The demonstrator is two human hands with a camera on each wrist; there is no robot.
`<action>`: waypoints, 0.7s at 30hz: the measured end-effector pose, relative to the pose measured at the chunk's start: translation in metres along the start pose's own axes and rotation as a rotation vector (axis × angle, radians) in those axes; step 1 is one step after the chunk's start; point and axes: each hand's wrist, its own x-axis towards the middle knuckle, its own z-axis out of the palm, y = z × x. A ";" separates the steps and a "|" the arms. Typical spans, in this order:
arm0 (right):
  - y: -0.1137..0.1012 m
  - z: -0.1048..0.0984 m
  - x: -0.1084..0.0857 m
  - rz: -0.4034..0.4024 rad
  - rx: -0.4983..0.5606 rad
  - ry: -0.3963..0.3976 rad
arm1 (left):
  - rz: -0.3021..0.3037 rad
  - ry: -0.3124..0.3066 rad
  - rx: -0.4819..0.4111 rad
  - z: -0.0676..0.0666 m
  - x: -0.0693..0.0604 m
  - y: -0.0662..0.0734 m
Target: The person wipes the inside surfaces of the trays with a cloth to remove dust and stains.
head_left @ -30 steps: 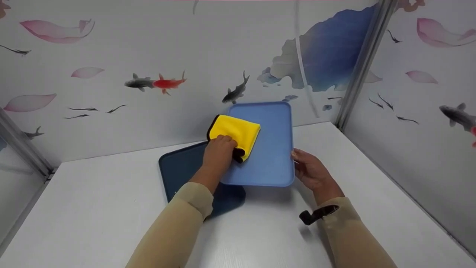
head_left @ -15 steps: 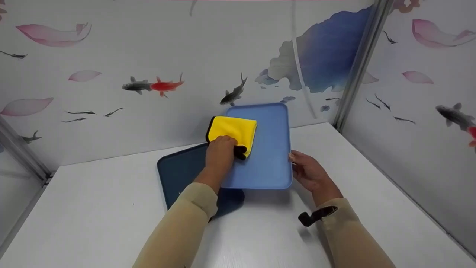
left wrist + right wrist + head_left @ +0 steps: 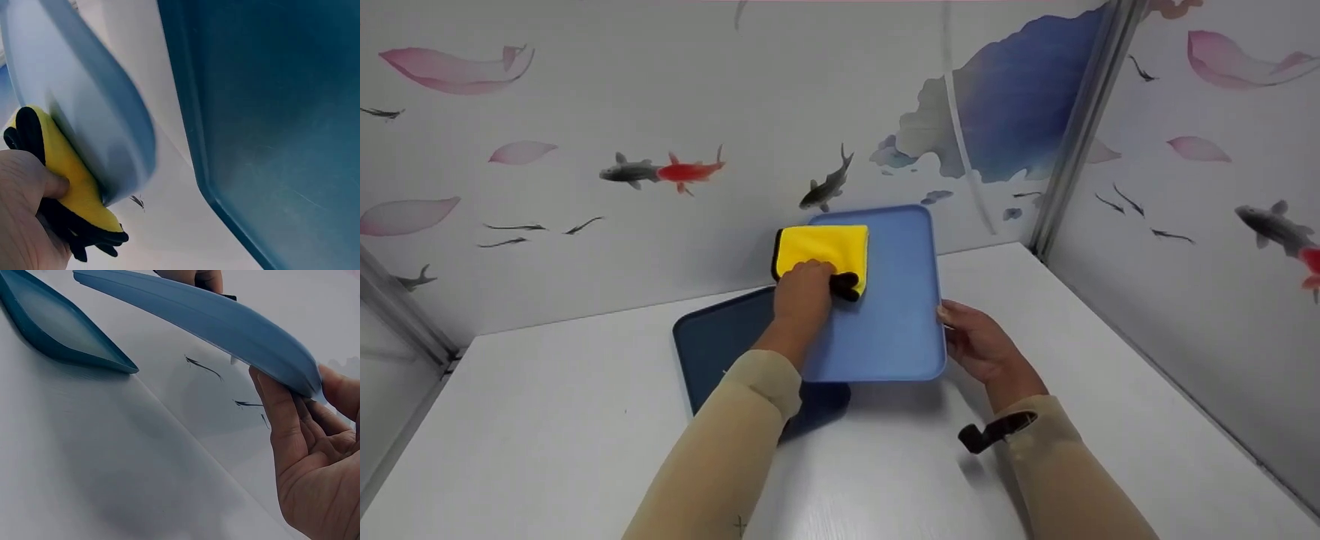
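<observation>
A light blue tray [image 3: 889, 315] is held up off the table, tilted with its inner face toward the head camera. My right hand [image 3: 986, 345] grips its right edge, thumb at the rim and fingers behind; the right wrist view shows these fingers [image 3: 281, 405] under the tray. My left hand [image 3: 804, 300] holds a folded yellow cloth [image 3: 829, 244] with black edging against the tray's upper left part. In the left wrist view the thumb lies on the cloth [image 3: 73, 180], which touches the tray's face. Below, a dark teal tray [image 3: 720, 345] lies on the table, partly covered by the left arm.
The white table [image 3: 562, 420] meets a wall [image 3: 660, 90] printed with fish and petals at the back. A metal post [image 3: 1084, 135] stands at the back right corner. A black strap with a small device [image 3: 986, 435] is on the right wrist.
My left hand has slid the cloth a little up and left over the light blue tray, and the cloth has turned slightly. The right hand keeps its grip; the view has shifted slightly.
</observation>
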 end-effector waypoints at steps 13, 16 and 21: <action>0.000 0.001 -0.001 -0.004 -0.012 -0.032 | -0.130 -0.048 -0.139 0.002 0.007 0.013; 0.001 0.001 -0.002 -0.016 -0.010 -0.052 | -0.128 -0.045 -0.143 0.002 0.007 0.018; 0.001 0.000 -0.001 -0.010 -0.013 -0.034 | -0.112 -0.051 -0.154 0.002 0.006 0.027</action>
